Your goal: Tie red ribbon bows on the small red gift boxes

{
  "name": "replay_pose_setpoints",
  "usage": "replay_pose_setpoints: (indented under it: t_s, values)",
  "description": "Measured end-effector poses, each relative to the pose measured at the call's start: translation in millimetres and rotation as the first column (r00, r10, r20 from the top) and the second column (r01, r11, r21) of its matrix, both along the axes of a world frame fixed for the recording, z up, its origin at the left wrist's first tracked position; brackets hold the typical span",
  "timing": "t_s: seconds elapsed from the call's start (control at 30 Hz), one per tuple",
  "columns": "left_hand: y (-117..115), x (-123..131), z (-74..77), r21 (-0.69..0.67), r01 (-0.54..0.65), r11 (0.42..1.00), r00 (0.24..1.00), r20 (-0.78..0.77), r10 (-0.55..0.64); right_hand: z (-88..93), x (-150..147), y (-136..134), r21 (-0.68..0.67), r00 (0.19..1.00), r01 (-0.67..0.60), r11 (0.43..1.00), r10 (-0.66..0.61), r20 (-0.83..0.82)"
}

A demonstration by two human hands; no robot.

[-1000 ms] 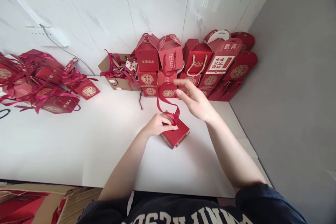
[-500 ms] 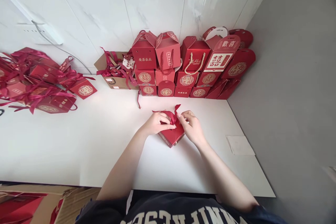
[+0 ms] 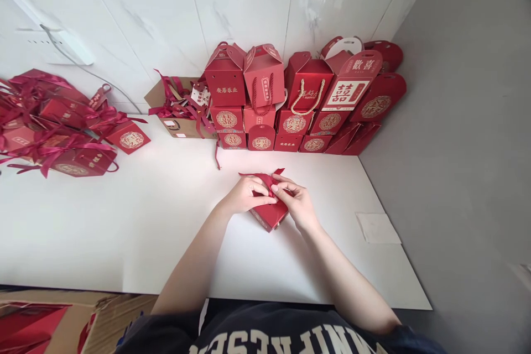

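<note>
A small red gift box (image 3: 269,217) lies on the white table in front of me, with a red ribbon (image 3: 265,178) across its top. My left hand (image 3: 245,194) is at the box's left side, its thumb and fingers pinched on the ribbon. From the right, my right hand (image 3: 297,199) reaches over the box and grips the ribbon near its middle between thumb and fingers. Two ribbon ends stick out beyond the hands. The fingers partly cover where the ribbon crosses.
Red boxes (image 3: 262,138) stand stacked against the tiled wall. Left of them is a cardboard box (image 3: 178,126) of ribbons and tags. Ribboned boxes (image 3: 83,160) are heaped at the left. A white paper (image 3: 378,228) lies at the right, beside a grey partition (image 3: 464,121).
My right hand has moved left and inward, its fingers now closer to my left hand over the ribbon. My left hand and the gift box stay nearly in place.
</note>
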State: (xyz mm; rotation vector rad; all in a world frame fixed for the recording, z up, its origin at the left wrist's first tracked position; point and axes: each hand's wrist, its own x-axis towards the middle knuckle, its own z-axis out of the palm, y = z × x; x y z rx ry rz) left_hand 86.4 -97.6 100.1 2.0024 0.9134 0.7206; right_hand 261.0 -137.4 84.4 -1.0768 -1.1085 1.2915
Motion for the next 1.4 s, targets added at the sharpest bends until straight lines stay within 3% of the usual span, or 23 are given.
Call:
replay_pose_setpoints:
  t_s: [0.23,0.37,0.5,0.6,0.73,0.87,0.97,1.1,1.17,1.23,1.33,1.4]
  values:
    - [0,1,0.8,-0.02,0.053,0.998,0.993,0.105,-0.051,0.1,3,-3,-0.166,0.979,0.073,0.983,-0.102,-0.177]
    - [-3,1,4.5,-0.058,0.058,0.997,0.992,0.112,-0.051,-1.4,6,-7,-0.214,0.98,0.136,0.967,-0.164,-0.116]
    - [-4,2,6.8,-0.093,0.067,0.993,0.991,0.119,-0.056,1.0,1,-17,0.034,0.953,0.301,0.953,-0.303,0.032]
    - [-3,2,6.1,-0.136,0.079,0.988,0.986,0.16,-0.057,6.0,-5,-28,0.258,0.932,0.327,0.909,-0.356,0.073]
    - [-1,2,5.4,-0.147,0.075,0.986,0.981,0.189,-0.046,8.2,-12,-38,0.486,0.929,0.193,0.852,-0.318,0.189]
    - [-2,1,10.1,-0.155,0.085,0.984,0.983,0.175,-0.057,5.1,-14,-40,0.702,0.889,-0.113,0.703,-0.245,0.388]
    - [-3,2,17.4,-0.212,0.078,0.974,0.988,0.144,-0.048,2.3,-21,-41,0.734,0.824,-0.326,0.595,-0.202,0.529]
    - [-4,4,27.0,-0.297,0.056,0.953,0.995,0.101,-0.028,-2.1,-42,-44,0.691,0.68,-0.565,0.451,-0.22,0.7]
    - [-3,5,29.4,-0.297,0.064,0.953,0.996,0.084,-0.041,-3.7,-50,-46,0.689,0.639,-0.614,0.385,-0.271,0.72]
    - [-1,4,29.5,-0.283,0.083,0.956,0.995,0.076,-0.063,-3.5,-50,-46,0.719,0.648,-0.609,0.336,-0.312,0.695]
    - [1,2,26.0,-0.265,0.098,0.959,0.993,0.087,-0.078,0.9,-32,-41,0.788,0.721,-0.52,0.33,-0.326,0.611]
    - [1,0,22.5,-0.259,0.105,0.96,0.99,0.118,-0.076,5.2,-10,-35,0.79,0.76,-0.431,0.435,-0.296,0.578]
